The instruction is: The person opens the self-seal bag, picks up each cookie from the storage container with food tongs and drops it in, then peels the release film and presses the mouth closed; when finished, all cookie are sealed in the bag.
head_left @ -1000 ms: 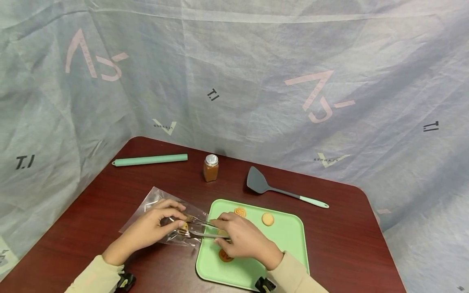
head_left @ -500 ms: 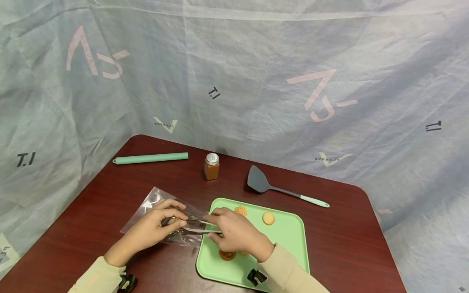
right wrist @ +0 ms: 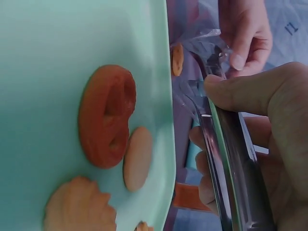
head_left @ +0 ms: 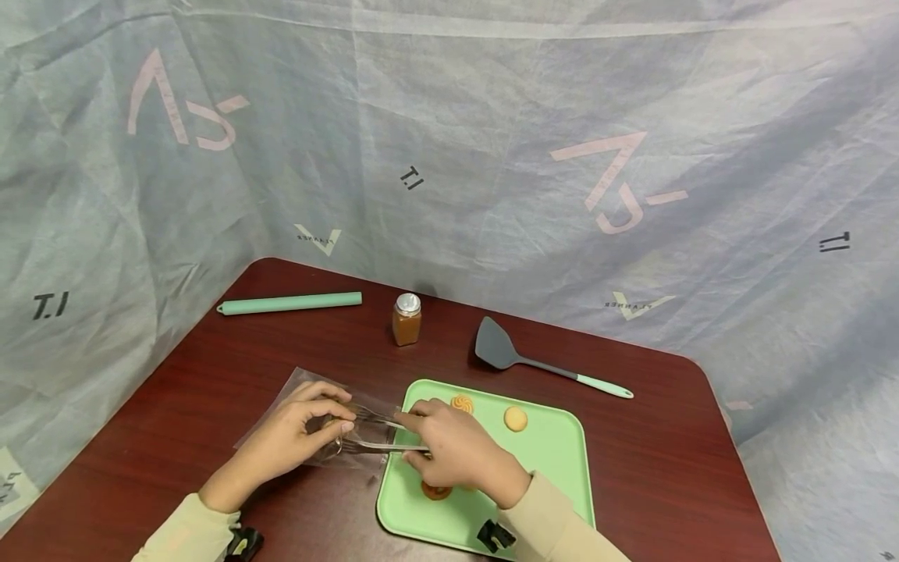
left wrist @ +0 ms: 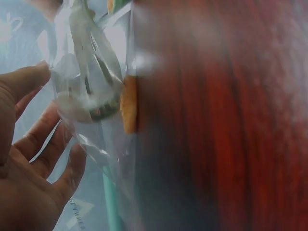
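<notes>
My left hand pinches the mouth of a clear plastic bag, thumb and fingers spread apart at its edge. My right hand grips metal tongs by their two arms, thumb on one side and fingers on the other. The tongs reach leftward over the tray rim, and their head lies within the bag in the left wrist view. An orange-brown cookie rests beside that head, behind the clear film. Whether the tongs hold a cookie I cannot tell.
A green tray under my right hand bears a swirl cookie, a round cookie, a pretzel-shaped cookie and an oval one. Behind stand or lie a green stick, a brown-filled shaker and a spatula.
My right hand has shifted left with the tongs, then slightly back. The cookie seen by the tongs' tips a second ago no longer shows there in the head view. My left hand has barely moved.
</notes>
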### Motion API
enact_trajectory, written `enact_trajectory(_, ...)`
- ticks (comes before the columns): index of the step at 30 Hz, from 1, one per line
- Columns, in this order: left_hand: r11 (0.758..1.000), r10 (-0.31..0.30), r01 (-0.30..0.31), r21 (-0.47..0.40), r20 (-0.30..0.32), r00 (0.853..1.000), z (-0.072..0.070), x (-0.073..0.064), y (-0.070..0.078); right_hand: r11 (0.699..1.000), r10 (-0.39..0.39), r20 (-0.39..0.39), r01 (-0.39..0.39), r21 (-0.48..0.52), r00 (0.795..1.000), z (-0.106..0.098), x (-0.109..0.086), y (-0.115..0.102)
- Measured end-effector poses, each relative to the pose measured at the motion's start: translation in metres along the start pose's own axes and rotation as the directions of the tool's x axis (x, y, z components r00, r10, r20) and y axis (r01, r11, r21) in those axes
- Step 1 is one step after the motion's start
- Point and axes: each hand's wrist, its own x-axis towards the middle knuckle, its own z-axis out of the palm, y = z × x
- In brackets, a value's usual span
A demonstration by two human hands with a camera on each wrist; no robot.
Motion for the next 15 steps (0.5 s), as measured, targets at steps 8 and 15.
enact_trajectory(8,1.000,-0.006,0.006,0.019,-0.009,1.000,0.000,-0.001,-0.004,0.999,0.052,-0.102,-0.053,-0.012,0.993,-0.004,-0.050,0.013)
enact_trajectory(15,1.000,-0.025,0.025,-0.002,0.007,1.000,-0.001,-0.002,-0.005,0.978,0.200,-0.222,-0.208,-0.014,0.954,-0.007,-0.112,0.040)
